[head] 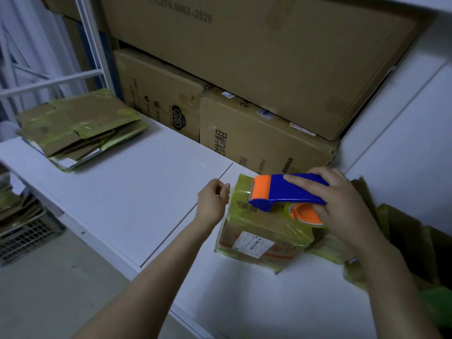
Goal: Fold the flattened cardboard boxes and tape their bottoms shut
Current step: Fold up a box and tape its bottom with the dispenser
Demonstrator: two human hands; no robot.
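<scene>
Tape roll [290, 208]: largely covered by tape dispenser [288, 189] and right hand [342, 204].
Shipping label [253, 244]: print too small to be read.
Open box [403, 231]: cut off by right edge.
Left hand [212, 199]: any pinched item not discernible.
</scene>
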